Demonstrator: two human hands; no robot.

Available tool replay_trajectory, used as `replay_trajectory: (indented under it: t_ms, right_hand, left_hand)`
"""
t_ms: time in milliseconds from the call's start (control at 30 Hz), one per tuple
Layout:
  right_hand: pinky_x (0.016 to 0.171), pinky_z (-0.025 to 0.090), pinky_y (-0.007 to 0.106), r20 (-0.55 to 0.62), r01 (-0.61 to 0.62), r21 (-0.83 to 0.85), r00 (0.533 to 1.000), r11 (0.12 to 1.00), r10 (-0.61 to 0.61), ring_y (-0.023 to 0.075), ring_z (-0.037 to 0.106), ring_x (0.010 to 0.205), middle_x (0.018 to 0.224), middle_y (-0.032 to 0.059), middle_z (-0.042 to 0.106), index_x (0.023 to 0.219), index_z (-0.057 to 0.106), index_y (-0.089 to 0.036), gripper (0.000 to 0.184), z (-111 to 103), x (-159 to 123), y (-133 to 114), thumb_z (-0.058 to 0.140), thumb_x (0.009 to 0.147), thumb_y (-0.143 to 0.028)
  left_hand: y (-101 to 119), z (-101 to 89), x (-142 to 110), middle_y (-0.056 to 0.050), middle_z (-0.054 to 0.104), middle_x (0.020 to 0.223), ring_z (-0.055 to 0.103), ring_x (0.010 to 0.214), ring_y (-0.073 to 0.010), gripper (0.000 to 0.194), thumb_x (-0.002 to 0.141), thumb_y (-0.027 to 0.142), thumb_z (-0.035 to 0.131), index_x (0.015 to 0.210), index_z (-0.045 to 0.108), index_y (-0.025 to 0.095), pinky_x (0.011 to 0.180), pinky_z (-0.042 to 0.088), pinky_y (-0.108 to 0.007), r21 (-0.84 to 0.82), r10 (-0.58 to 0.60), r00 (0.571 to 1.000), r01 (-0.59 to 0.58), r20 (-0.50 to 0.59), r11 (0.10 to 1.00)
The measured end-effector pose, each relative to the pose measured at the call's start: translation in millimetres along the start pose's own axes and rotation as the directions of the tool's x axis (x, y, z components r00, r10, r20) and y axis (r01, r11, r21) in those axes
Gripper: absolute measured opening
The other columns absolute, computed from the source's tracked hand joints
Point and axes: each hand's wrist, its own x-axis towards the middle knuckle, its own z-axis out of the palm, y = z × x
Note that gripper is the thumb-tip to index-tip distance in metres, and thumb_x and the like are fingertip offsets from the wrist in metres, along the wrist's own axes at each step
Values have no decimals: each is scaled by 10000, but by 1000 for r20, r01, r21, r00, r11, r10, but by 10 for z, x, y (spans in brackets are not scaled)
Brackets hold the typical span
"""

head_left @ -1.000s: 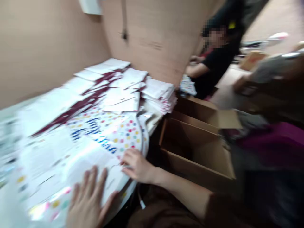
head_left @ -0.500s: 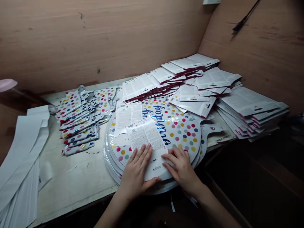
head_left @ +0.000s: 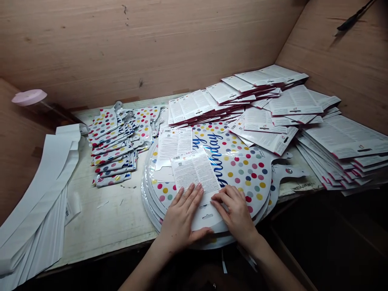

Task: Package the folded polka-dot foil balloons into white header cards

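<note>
A stack of round foil balloons (head_left: 242, 169) printed with coloured dots and blue lettering lies at the table's front edge. On top lies a white printed card (head_left: 194, 169) with a hang-hole tab toward me. My left hand (head_left: 182, 216) rests flat on the card's near half, fingers spread. My right hand (head_left: 235, 208) lies beside it with fingers curled down on the card's right edge. A second white card (head_left: 172, 145) lies just behind, partly under the first.
Fanned piles of white printed cards (head_left: 303, 109) cover the back right of the table. Folded dotted balloons (head_left: 113, 145) are stacked at the left. White paper strips (head_left: 39, 190) hang off the left end. Wooden walls (head_left: 169, 44) enclose the back and right.
One second ago the view was turned right toward cardboard boxes and another person; it has swung back onto the table. My hands stay on the card, barely shifted in the last half second.
</note>
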Motion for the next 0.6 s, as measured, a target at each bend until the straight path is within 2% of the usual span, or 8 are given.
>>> replay_trajectory:
  t_ms: [267, 433, 600]
  right_hand:
    - [795, 304, 378, 16, 49, -114, 999, 992, -48, 208, 515, 834, 849, 36, 582, 799, 562, -191, 169, 72, 49, -56, 484, 950, -190]
    - [830, 319, 375, -42, 26, -27, 999, 999, -27, 194, 536, 837, 822, 21, 588, 845, 606, -209, 147, 54, 11, -35, 504, 946, -174]
    - [812, 305, 372, 7, 16, 6, 1000, 1000, -16, 196, 545, 840, 812, 12, 581, 812, 610, -211, 139, 21, 37, -18, 541, 932, -197]
  left_hand:
    - [1, -3, -2, -123, 255, 1582, 225, 1467, -292, 936, 872, 682, 436, 1544, 120, 113, 1201, 186, -465, -24, -1, 1000, 0, -21, 1000]
    - [2, 5, -12, -108, 230, 1592, 208, 1473, -286, 966, 856, 738, 396, 1540, 136, 108, 1204, 178, -464, -22, -6, 1000, 5, -19, 1000]
    - [4, 15, -15, -102, 225, 1592, 200, 1476, -276, 957, 860, 749, 367, 1537, 151, 107, 1206, 160, -458, -22, -8, 1000, 7, -24, 1000]
